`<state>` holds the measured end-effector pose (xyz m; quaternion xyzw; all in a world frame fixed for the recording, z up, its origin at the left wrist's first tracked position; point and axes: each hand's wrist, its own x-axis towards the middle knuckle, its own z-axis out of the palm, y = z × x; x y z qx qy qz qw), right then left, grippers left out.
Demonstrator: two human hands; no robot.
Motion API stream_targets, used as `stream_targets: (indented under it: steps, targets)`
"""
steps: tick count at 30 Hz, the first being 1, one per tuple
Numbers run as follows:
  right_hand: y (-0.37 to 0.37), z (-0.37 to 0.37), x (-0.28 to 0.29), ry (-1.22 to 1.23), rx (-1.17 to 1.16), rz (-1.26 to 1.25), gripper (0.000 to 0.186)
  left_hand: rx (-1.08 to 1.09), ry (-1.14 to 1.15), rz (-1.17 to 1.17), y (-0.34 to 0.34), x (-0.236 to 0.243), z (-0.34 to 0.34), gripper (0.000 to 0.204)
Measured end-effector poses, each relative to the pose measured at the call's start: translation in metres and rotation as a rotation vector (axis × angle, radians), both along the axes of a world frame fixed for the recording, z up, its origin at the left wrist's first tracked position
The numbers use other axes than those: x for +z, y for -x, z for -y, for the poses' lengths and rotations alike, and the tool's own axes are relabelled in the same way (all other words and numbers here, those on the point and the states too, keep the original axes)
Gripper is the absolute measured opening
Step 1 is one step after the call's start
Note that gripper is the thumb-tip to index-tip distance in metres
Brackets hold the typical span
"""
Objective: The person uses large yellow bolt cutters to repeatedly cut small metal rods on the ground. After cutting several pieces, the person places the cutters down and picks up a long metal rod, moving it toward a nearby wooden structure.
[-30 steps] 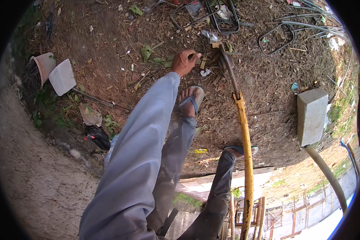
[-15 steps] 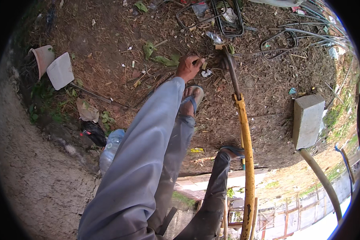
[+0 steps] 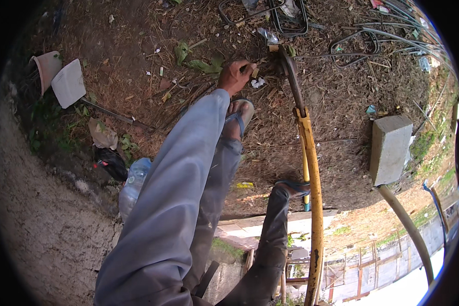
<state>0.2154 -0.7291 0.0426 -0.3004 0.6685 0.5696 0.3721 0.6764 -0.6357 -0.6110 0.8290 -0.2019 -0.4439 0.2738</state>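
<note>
My left hand (image 3: 234, 77), at the end of a grey-blue sleeve (image 3: 173, 168), is low over the littered ground with its fingers curled closed. A small tan piece (image 3: 255, 71) shows at the fingertips; I cannot make out whether it is held. Just right of the hand are the dark jaws (image 3: 285, 62) of a long-handled cutter. One yellow handle (image 3: 313, 194) runs from them down to the lower edge. A second yellow handle (image 3: 305, 163) shows behind it, its tip teal. Thin metal rod (image 3: 319, 55) leads rightward from the jaws. My right hand is out of view.
Bent rod loops (image 3: 290, 20) and a bundle of thin rods (image 3: 408, 41) lie at the top and upper right. A concrete block (image 3: 391, 150) stands at right. Sandalled feet (image 3: 238, 115) are below my hand. A plastic bottle (image 3: 132, 186) and broken slabs (image 3: 68, 84) lie at left.
The whole view has shifted a little, so the ground and cutter appear slightly higher and further left. My left hand keeps its closed shape beside the jaws. More of the second handle shows.
</note>
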Motion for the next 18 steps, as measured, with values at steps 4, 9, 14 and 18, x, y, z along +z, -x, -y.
stream_targets:
  steps: [4,9,14,18]
  targets:
    - [0.056,-0.024,-0.096,0.057,0.045,0.082,0.044,-0.012,-0.023,0.02,-0.005,0.003,0.001,0.041]
    - [0.065,-0.046,-0.094,0.151,0.196,0.103,0.037,0.02,-0.054,0.294,0.023,0.022,0.011,0.033]
    - [0.076,-0.04,-0.077,0.166,0.388,0.079,0.059,0.273,0.045,0.24,0.11,0.086,0.029,0.059]
    - [0.096,-0.038,-0.033,0.252,0.493,0.178,0.081,0.437,-0.167,-0.468,0.2,0.167,0.046,0.102]
